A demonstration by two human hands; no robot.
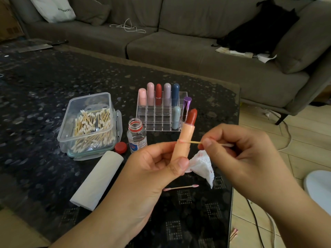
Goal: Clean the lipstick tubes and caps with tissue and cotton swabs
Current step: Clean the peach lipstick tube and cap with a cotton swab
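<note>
Left hand [154,169] grips an uncapped peach lipstick tube [184,140], red bullet up. Right hand [241,158] pinches a cotton swab [195,142], its tip touching the tube's groove; a stained tissue [202,163] sits between the hands. Beyond the left hand: open bottle [137,136], label print unreadable, and swab box [89,122]. Beyond both: lipstick rack [159,111].

Peach lipstick tube [184,140] with brick-red bullet; pink-stained white tissue [202,163]
</note>
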